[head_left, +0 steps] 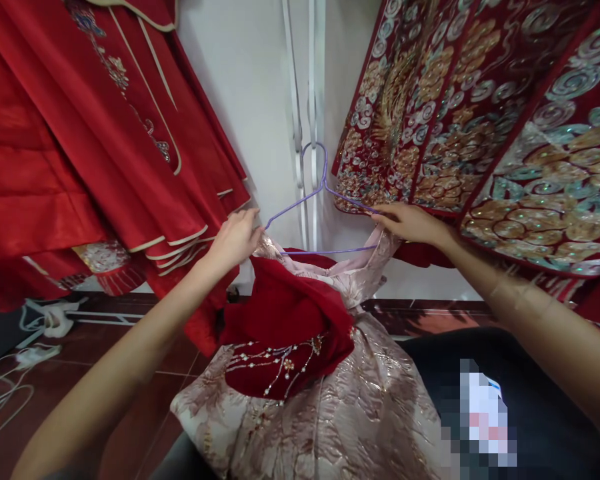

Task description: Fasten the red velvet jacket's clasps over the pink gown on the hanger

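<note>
A purple clothes hanger (296, 202) stands upright in front of me, its hook up by white vertical straps. A pale pink brocade dress (390, 380) with a metallic sheen hangs from it by the shoulders and spreads over my lap. My left hand (237, 235) is closed on the left shoulder strap at that end of the hanger. At the other end, my right hand (407, 223) pinches the right strap against the hanger; its fingertips are partly hidden. Dark red velvet cloth (290, 303) with strings of beads lies across the dress front.
Red garments (130, 133) with pale piping hang at the left. On the right hang dark red skirts (430, 113) with gold and silver embroidery. White cables (10, 390) and a power strip (37, 357) lie on the tiled floor. A white wall (235, 80) stands behind.
</note>
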The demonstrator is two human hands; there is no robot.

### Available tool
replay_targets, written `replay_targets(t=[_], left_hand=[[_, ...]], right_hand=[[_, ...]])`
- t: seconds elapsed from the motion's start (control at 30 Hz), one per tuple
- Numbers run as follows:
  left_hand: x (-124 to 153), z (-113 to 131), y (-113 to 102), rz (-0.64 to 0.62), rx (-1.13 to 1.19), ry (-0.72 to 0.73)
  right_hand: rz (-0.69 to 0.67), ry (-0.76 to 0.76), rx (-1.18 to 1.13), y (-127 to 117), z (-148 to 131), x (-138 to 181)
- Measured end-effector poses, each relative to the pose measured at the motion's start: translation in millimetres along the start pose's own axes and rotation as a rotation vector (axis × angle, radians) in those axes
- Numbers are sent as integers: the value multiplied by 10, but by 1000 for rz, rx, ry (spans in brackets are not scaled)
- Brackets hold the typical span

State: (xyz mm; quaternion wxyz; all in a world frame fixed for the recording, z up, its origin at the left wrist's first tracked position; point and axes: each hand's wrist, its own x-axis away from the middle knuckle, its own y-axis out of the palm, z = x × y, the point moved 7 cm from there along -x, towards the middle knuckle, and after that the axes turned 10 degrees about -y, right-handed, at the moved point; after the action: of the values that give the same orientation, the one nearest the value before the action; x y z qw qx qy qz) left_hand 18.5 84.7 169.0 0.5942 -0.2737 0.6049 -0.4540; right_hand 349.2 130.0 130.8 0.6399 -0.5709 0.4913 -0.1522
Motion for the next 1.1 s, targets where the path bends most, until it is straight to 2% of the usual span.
replay_targets(t=[0.1,0.23,0.4,0.57,0.67,0.97,1.1], left_hand=[[4,-170,254,-69,-181,44],[-53,-264,375,4,-292,40],[-270,-305,510,-4,-309,10],[-340,-305,623,-9,-373,136],[-313,-325,610,-24,-413,181],[-289,-304,434,-35,-342,110],[-308,-460,399,2,-349,27]], right_hand=[[-29,89,11,5,100,72],[-62,232,53,28,256,175],[64,220,25,-40,285,242],[177,231,39,-161,178,312],[186,235,134,-205,83,329],[78,270,318,-184,-29,276],[105,290,325,-201,11,286]])
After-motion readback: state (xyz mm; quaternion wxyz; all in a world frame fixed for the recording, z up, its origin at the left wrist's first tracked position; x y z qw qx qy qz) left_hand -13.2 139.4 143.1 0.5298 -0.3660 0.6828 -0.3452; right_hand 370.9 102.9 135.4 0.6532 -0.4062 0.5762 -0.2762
